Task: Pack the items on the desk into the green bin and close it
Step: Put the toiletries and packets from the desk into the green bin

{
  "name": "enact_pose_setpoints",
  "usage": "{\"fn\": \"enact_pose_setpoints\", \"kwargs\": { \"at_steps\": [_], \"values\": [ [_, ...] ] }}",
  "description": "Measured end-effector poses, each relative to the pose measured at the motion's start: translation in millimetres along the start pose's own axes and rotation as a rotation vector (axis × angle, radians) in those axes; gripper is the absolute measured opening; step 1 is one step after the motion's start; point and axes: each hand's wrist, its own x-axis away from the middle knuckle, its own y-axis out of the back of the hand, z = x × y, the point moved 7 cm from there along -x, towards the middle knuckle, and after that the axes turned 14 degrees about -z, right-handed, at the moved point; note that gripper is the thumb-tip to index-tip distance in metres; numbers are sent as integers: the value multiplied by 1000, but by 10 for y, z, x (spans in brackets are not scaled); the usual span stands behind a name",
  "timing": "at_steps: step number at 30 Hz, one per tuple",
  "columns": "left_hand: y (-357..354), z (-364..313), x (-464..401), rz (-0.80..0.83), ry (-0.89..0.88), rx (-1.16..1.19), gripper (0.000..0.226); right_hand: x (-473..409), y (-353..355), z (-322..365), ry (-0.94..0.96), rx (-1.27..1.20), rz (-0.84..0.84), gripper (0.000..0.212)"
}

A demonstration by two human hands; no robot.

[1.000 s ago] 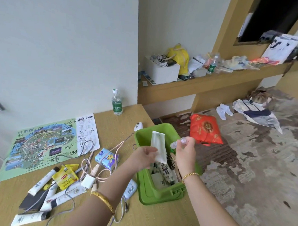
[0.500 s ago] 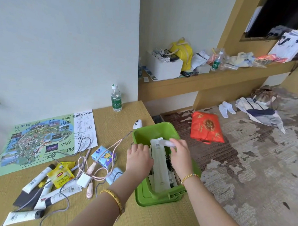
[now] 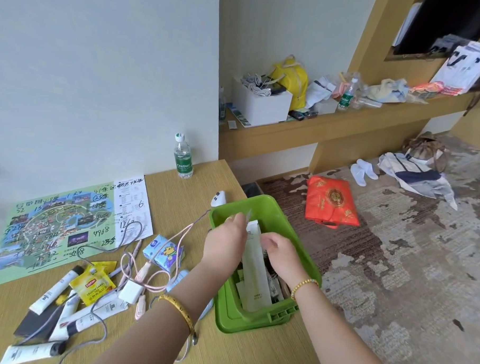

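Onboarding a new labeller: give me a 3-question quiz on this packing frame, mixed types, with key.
1. True or false: the green bin stands at the desk's right edge.
2. Multiple choice: the long white packet is (A) flat on the desk, (B) leaning lengthwise inside the bin, (C) on the carpet.
3. Short answer: which items lying on the desk sit nearest the yellow tea packet?

Key
1. True.
2. B; the left hand and right hand are both at it.
3. The white tubes, with the white charger to its right.
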Motion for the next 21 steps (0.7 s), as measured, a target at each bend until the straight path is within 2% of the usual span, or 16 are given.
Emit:
{"fn": "enact_pose_setpoints", "kwargs": {
  "at_steps": [2,3,4,6,7,9,11,13,16,17,18,21],
  "values": [
    [126,-262,11,-71,-300,-125,35,-35,88,43,-44,-98,-79,19],
    [96,-333,28,-38,-384,-180,40,-53,136,58,-60,-135,-121,18],
    [-7,-368,90,35,-457,-234,40,-64,179,62,-74,-163,-156,20],
    [-306,-309,316,308,-539,-287,27,-73,241,34,-93,-142,-190,24],
    [-482,-217,432,454,-533,-292,23,-79,253,9,-87,-92,-187,27],
    [-730,-24,611,660,-446,-289,38,-73,229,2,-18,58,-145,36],
    [-723,36,633,601,-414,-254,40,-45,124,75,138,228,-77,46],
    [-652,102,581,453,-343,-142,36,-6,-90,70,234,474,87,47],
    [-439,322,510,241,-207,11,30,138,-331,-122,139,909,404,35],
    [-375,435,520,201,-162,30,30,172,-363,-107,154,971,411,32],
    [-317,572,551,169,-111,35,29,181,-384,-27,210,975,340,29],
    [-220,1068,739,139,106,61,27,238,-430,384,429,771,9,28]
  ]
}}
